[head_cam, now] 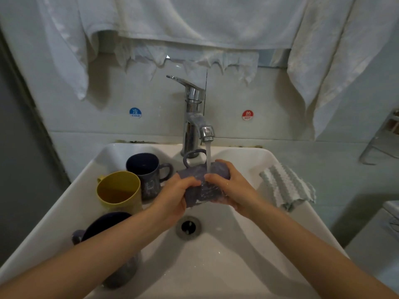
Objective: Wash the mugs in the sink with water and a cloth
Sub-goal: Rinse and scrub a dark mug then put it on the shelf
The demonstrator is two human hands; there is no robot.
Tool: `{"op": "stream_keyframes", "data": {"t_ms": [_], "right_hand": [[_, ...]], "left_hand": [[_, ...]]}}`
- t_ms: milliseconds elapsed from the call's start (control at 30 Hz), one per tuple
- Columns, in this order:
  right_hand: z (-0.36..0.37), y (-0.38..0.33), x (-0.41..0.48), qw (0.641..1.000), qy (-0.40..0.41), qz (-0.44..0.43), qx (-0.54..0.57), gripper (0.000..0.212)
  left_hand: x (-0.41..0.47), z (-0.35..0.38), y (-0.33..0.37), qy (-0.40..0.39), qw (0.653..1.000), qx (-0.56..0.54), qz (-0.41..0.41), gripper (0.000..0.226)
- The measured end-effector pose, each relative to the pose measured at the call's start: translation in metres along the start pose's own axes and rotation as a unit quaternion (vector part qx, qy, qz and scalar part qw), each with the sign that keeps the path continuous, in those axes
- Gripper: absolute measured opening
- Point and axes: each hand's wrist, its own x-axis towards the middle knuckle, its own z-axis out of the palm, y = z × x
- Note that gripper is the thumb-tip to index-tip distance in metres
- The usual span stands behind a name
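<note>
Under the running tap (206, 132), a grey-purple mug (204, 192) lies on its side over the white sink (216, 262), handle pointing up and back. My left hand (174, 196) grips its left side and my right hand (228, 186) grips its right side, thumbs meeting on top where the water stream lands. A grey-and-white striped cloth (285, 187) lies on the sink's right rim, apart from both hands. On the left of the sink stand a yellow mug (119, 190), a dark purple mug (146, 169) behind it, and another dark mug (103, 225) partly hidden under my left forearm.
The sink drain (188, 227) sits below the held mug. White towels (194, 24) hang across the wall above the tap. Cold (135, 112) and hot (247, 115) stickers flank the tap. A metal rack (382, 143) stands at the far right.
</note>
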Motion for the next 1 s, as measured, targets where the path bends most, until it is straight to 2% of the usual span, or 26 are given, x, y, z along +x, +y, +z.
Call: {"op": "stream_keyframes", "data": {"t_ms": [167,400,567,633,800,900,1000], "right_hand": [[-0.003,-0.006,0.000,0.999,-0.015,0.008,0.049,0.059],[0.008,0.000,0.001,0.994,0.049,-0.010,0.092,0.070],[0.006,-0.005,0.002,0.992,0.045,0.005,0.116,0.049],[0.008,-0.005,0.003,0.994,0.047,0.006,0.101,0.050],[0.009,0.004,0.002,0.998,0.058,-0.018,0.011,0.071],[0.007,0.000,0.002,0.997,0.056,-0.014,0.045,0.055],[0.006,-0.002,0.003,0.998,0.047,0.000,0.042,0.049]], "left_hand": [[0.001,-0.001,-0.001,-0.015,0.999,0.018,0.022,0.025],[-0.002,0.003,-0.003,-0.052,0.994,0.071,0.068,0.029],[0.001,0.002,-0.004,-0.043,0.996,0.053,0.058,0.029],[0.002,0.001,-0.004,-0.043,0.996,0.050,0.053,0.027],[0.001,0.002,-0.004,-0.060,0.994,0.079,0.054,0.030],[0.000,0.002,-0.003,-0.048,0.994,0.079,0.052,0.030],[0.000,0.002,-0.002,-0.045,0.995,0.074,0.044,0.029]]}}
